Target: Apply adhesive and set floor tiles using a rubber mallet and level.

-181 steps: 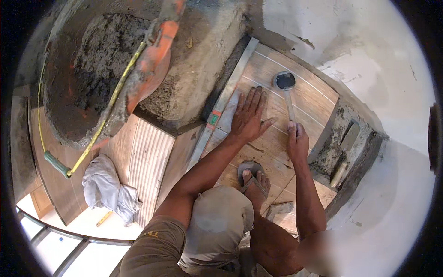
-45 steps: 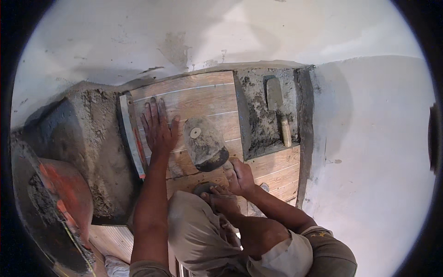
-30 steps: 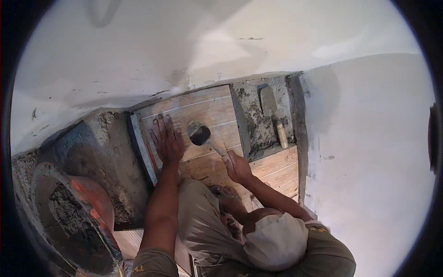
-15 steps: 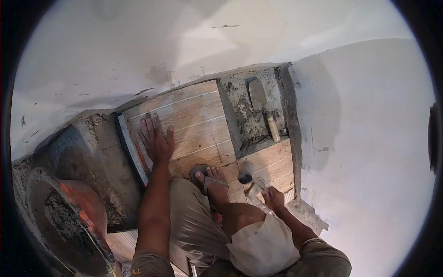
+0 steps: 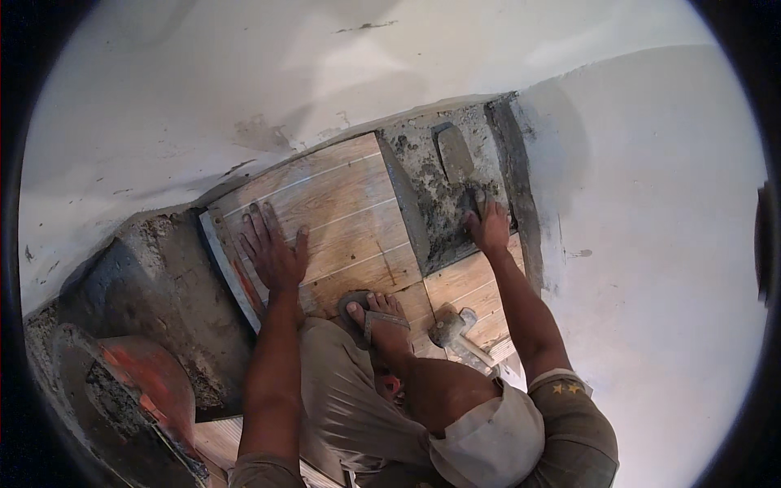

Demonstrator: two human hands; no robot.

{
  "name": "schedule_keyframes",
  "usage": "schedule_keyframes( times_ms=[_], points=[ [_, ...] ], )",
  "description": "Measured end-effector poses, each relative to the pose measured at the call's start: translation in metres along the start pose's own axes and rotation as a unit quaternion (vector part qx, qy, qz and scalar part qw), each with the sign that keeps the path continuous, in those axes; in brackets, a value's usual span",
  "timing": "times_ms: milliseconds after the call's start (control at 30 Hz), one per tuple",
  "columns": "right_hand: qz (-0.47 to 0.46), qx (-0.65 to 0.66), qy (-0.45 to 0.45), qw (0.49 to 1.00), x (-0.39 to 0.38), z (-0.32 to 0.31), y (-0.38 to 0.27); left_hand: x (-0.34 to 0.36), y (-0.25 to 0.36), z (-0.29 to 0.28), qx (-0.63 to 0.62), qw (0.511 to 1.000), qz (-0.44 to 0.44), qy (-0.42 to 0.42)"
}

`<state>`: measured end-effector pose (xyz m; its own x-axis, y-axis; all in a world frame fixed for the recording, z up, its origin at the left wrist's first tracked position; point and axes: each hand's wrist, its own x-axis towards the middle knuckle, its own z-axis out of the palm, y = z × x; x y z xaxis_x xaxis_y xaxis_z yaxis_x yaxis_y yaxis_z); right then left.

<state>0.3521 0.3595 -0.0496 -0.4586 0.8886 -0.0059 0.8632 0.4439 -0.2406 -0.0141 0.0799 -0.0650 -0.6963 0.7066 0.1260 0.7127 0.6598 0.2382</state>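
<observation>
My left hand (image 5: 277, 254) lies flat with fingers spread on a large wood-look tile (image 5: 350, 211) with pale stripes. Along that tile's left edge runs a long narrow grey bar (image 5: 230, 270). To the right, on the bare mortar bed, lies a trowel (image 5: 455, 153) with its blade pointing away from me. My right hand (image 5: 491, 229) is closed around its handle, which the fingers mostly hide. A mallet (image 5: 447, 328) rests on the smaller wood-look tile (image 5: 478, 294) nearer to me, held by neither hand.
An orange, mortar-crusted basin (image 5: 154, 366) stands at the lower left beside rough wet mortar (image 5: 175, 301). White walls (image 5: 651, 244) rise at the back and right. My sandalled foot (image 5: 378, 321) is on the large tile's near edge.
My right hand has let go of the mallet, leaving it on the tile, and moved forward to the trowel's handle. The left hand stays on the large tile.
</observation>
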Motion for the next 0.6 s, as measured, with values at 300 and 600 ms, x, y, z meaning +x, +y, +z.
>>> schedule_keyframes(
  times_ms=[300, 600],
  points=[
    [0.168, 0.377, -0.294, 0.862, 0.009, -0.055, -0.076, -0.004, -0.012, -0.007, -0.009, 1.0, -0.006, 0.022],
    [0.133, 0.348, -0.375, 0.849, 0.041, -0.054, -0.115, -0.003, -0.008, 0.001, -0.025, 1.0, -0.008, 0.009]
  ],
)
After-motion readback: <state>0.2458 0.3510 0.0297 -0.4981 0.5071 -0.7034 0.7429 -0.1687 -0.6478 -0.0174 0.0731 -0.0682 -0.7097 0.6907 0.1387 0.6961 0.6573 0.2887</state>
